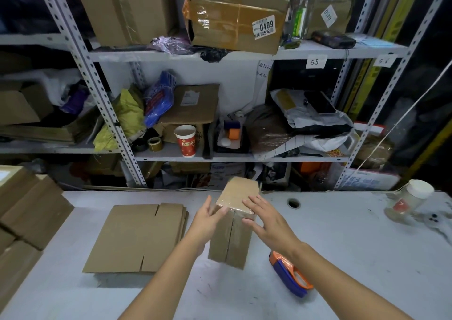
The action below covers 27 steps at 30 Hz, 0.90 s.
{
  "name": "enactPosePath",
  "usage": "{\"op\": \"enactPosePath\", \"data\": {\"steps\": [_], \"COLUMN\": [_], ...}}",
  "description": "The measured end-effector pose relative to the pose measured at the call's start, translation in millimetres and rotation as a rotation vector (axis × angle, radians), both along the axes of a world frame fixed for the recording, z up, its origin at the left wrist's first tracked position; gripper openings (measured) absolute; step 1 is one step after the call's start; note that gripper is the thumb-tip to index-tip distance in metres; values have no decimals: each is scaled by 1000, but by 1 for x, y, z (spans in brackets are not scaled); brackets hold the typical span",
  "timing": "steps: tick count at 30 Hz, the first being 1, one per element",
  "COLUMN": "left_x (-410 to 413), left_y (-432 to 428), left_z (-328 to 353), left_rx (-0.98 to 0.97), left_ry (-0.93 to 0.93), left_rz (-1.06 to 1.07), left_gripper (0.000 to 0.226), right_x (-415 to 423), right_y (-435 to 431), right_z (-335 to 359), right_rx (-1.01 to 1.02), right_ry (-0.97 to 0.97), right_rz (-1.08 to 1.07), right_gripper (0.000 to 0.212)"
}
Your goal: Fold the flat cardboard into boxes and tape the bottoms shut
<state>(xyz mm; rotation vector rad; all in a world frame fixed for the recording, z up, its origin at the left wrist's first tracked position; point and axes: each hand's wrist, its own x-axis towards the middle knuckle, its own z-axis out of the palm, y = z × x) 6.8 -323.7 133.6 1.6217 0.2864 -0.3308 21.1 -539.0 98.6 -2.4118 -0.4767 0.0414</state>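
We count one taped brown cardboard box (232,224) centre frame, one stack of flat brown cardboard sheets (137,236) lower left, one blue-and-orange tape dispenser (289,274), one white-lidded clear jar (408,197).

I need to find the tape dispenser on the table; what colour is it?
The tape dispenser is blue with orange parts, clearest in the head view.

a box (232,224) stands on the table (354,246), between the left hand (208,218) and right hand (266,219). flat cardboard (137,236) lies left of it, a tape dispenser (288,274) right and nearer. more boxes (29,212) sit far left, a jar (411,197) far right, shelves (220,55) behind.
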Motion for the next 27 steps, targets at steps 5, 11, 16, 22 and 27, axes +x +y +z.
{"op": "enactPosePath", "data": {"steps": [5,11,16,22,27], "left_x": [-6,-7,-4,-1,5], "left_y": [12,14,20,11,16], "left_z": [-9,-14,-7,-3,-5], "left_rx": [366,517,624,729,578], "left_ry": [-69,-112,-123,-157,-120], "left_rz": [-161,-145,-166,-226,-107], "left_gripper": [70,43,42,37,59], "right_x": [-1,-10,-7,-2,-1], "right_y": [-1,-4,-4,9,-1], "right_z": [-2,-21,-12,-12,-15], "right_rx": [487,543,463,361,432], "right_ry": [232,358,418,367,321], "right_rz": [-270,-281,-244,-232,-342], "right_gripper": [41,41,75,64,68]}}
